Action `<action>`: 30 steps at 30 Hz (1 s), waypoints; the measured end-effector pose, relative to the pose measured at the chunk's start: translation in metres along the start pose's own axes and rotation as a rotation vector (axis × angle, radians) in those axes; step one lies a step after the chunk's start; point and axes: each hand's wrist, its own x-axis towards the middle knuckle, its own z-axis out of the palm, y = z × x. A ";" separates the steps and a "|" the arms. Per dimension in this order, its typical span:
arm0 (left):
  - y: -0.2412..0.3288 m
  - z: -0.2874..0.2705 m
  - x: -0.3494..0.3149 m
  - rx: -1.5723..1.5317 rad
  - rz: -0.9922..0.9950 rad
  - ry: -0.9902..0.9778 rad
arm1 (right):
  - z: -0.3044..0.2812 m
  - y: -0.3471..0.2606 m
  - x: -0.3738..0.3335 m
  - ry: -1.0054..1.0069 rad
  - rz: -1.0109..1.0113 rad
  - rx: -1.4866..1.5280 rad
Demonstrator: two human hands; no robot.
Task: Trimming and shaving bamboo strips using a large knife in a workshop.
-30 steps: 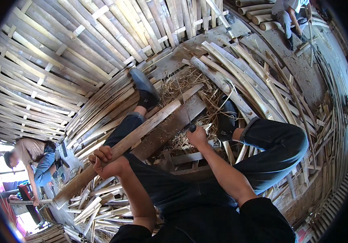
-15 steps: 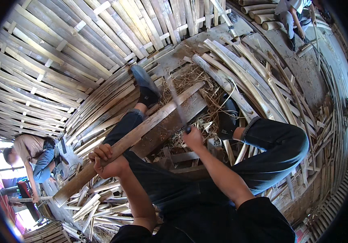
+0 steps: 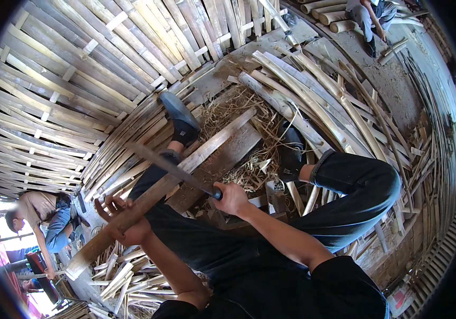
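A long split length of bamboo (image 3: 220,139) slants from beside my shoes down to the lower left. Its upper part lies along a wooden block (image 3: 245,141). My left hand (image 3: 127,226) supports the bamboo near its lower end, palm beneath it and fingers loosely curled up on the far side. The dark handle of a long-bladed knife (image 3: 177,171) is gripped in my right hand (image 3: 233,200). Its blade points up and left, crossing over the bamboo above my left hand; whether it touches the bamboo I cannot tell.
Thin shavings (image 3: 225,114) lie around my shoes. Split bamboo strips (image 3: 313,101) are piled ahead and to the right, with cut pieces (image 3: 132,282) at lower left. A woven bamboo wall (image 3: 79,80) stands at left. One person (image 3: 42,212) works at left, another (image 3: 371,21) at far right.
The knife has swung left and down, from pointing up beside the bamboo to crossing over it. My right hand moved slightly left and lower. My left hand's fingers have loosened around the bamboo.
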 end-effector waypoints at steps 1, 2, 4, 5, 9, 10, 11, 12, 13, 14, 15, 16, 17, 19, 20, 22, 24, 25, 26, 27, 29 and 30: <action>0.003 -0.006 0.000 -0.039 0.016 0.002 | 0.001 0.003 0.000 0.002 -0.001 0.002; 0.003 -0.015 0.000 -0.074 0.034 0.140 | 0.003 0.010 0.002 0.009 0.008 0.008; 0.002 -0.059 -0.003 0.002 0.070 0.228 | 0.006 0.017 0.004 0.009 0.007 0.016; 0.001 -0.071 -0.003 0.074 0.097 0.316 | 0.006 0.020 0.009 0.039 0.108 0.070; 0.008 -0.051 0.005 0.287 0.186 0.718 | 0.007 0.048 0.023 0.155 0.249 0.112; 0.015 -0.059 0.008 0.292 0.189 0.721 | 0.002 0.051 0.027 0.101 0.343 0.076; 0.024 -0.068 0.011 0.203 0.185 0.617 | -0.003 0.054 0.031 0.094 0.342 0.077; 0.035 -0.074 0.013 0.118 0.185 0.513 | -0.006 0.058 0.033 0.079 0.391 0.074; 0.038 -0.068 0.017 0.120 0.180 0.510 | -0.010 0.066 0.029 0.078 0.449 0.070; 0.039 -0.063 0.024 -0.018 0.183 0.243 | 0.005 0.091 0.029 0.159 0.404 -0.015; 0.046 -0.057 0.032 -0.139 0.196 -0.019 | 0.007 0.089 0.027 0.145 0.398 -0.006; 0.046 -0.044 0.037 -0.050 0.232 0.044 | 0.002 0.082 0.028 0.098 0.418 0.015; 0.053 -0.039 0.041 -0.041 0.238 0.046 | -0.002 0.075 0.029 0.052 0.439 0.036; 0.061 -0.035 0.046 0.035 0.093 0.254 | -0.013 0.052 0.027 -0.018 0.442 0.060; 0.060 -0.035 0.043 0.013 0.075 0.158 | -0.013 0.052 0.024 -0.069 0.317 -0.052; 0.055 -0.028 0.038 -0.060 0.091 0.077 | -0.004 0.045 0.015 -0.087 0.133 -0.180; 0.054 -0.015 0.029 -0.091 0.154 0.038 | -0.005 0.018 0.005 -0.159 0.149 -0.050; 0.055 -0.015 0.028 -0.082 0.154 0.046 | -0.013 -0.004 -0.001 -0.223 0.163 0.079; 0.053 -0.014 0.029 -0.065 0.144 0.001 | -0.016 -0.018 -0.010 -0.227 0.168 0.077; 0.053 -0.014 0.029 -0.046 0.138 -0.044 | -0.014 -0.031 -0.023 -0.206 0.053 0.101; 0.054 -0.018 0.029 -0.056 0.139 -0.072 | -0.015 -0.053 -0.042 -0.193 -0.065 0.127; 0.053 -0.016 0.027 -0.076 0.139 -0.108 | -0.018 -0.063 -0.049 -0.220 -0.085 0.097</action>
